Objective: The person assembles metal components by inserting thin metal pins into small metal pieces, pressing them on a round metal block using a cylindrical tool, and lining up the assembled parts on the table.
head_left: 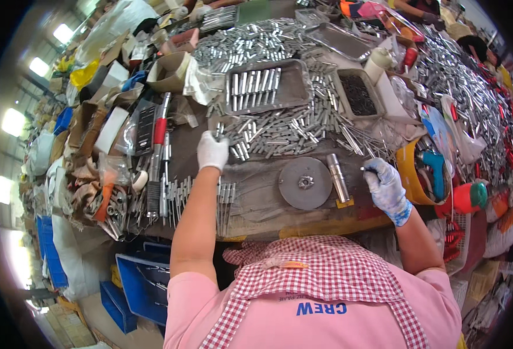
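My left hand (213, 152), in a white glove, reaches the left edge of a pile of short metal cylinders (279, 132). Its fingers are closed at a short metal cylinder (219, 128). At the right, my right hand (386, 187) wears a white glove with blue patches. Its fingers curl in a pinch, and only a tiny tip of what they hold shows. Between the hands a round grey disc (305, 184) with a metal centre lies on the table. Beside it is a thick shiny metal cylinder (338, 178).
A metal tray (308, 93) holds a row of metal rods. A box of small dark rings (358, 93) stands to its right. Thin-stemmed metal parts (227, 200) line the near left edge. A yellow container (408, 168) with a teal-handled tool stands at right; blue bins (134, 285) sit below.
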A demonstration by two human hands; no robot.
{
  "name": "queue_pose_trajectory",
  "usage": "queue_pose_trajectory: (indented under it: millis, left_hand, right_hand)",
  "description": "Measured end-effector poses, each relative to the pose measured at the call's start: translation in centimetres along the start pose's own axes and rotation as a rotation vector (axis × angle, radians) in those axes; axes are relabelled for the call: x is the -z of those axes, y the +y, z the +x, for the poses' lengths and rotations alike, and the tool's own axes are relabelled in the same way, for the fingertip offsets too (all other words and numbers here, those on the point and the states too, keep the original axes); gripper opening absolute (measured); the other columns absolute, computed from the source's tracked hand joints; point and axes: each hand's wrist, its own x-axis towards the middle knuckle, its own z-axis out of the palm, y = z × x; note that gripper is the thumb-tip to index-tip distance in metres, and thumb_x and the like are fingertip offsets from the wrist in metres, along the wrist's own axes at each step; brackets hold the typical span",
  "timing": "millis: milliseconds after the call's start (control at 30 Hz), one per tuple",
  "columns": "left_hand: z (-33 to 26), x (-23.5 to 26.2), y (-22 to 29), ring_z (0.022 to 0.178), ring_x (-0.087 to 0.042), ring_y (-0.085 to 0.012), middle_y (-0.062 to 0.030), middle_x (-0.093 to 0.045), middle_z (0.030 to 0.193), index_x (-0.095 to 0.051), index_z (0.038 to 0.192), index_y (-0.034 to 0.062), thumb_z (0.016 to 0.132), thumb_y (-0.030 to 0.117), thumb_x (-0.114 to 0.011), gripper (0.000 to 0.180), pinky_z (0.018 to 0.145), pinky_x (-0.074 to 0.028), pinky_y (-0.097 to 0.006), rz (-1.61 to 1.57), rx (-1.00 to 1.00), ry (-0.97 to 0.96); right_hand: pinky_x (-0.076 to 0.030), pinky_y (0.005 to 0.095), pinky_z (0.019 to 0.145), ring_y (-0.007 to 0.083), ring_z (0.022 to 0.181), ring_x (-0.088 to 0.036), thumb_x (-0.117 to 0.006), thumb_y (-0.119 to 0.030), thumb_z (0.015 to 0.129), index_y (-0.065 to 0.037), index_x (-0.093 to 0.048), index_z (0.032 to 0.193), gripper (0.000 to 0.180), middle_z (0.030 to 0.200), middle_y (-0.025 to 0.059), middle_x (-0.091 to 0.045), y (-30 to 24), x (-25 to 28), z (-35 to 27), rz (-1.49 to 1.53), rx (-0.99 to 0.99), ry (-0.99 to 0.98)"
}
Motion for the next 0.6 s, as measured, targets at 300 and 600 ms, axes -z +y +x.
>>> queue_pose_trajectory:
  millis: [300,600]
  left_hand:
    - [-12.6,2.7,8.0,0.088,-0.065,-0.0359,-0.0190,-0.066,0.096,-0.063,0.102,-0.0002,0.086,0.008,-0.069,0.019,0.079,-0.053,-0.042,-0.258,-0.642,-0.222]
    - [-19.4,2.9,10.2,0.085,-0.069,-0.0291,-0.0153,-0.068,0.093,-0.066,0.103,-0.0004,0.087,0.000,-0.066,0.016,0.076,-0.054,-0.035,-0.526,-0.549,-0.494]
  right_hand:
    - [-0.055,0.0346,0.074,0.0293,0.083,-0.068,-0.073,0.001,0.078,-0.003,-0.070,0.091,0.014,0.092,0.0121,-0.068,-3.6,-2.9,-0.2,0.111,-0.062,-0.156]
    - [-0.054,0.0382,0.062,0.0309,0.071,-0.068,-0.074,-0.006,0.077,-0.008,-0.072,0.089,0.012,0.081,0.0093,-0.068,-5.8,-4.0,0.2,0.108,-0.067,-0.270]
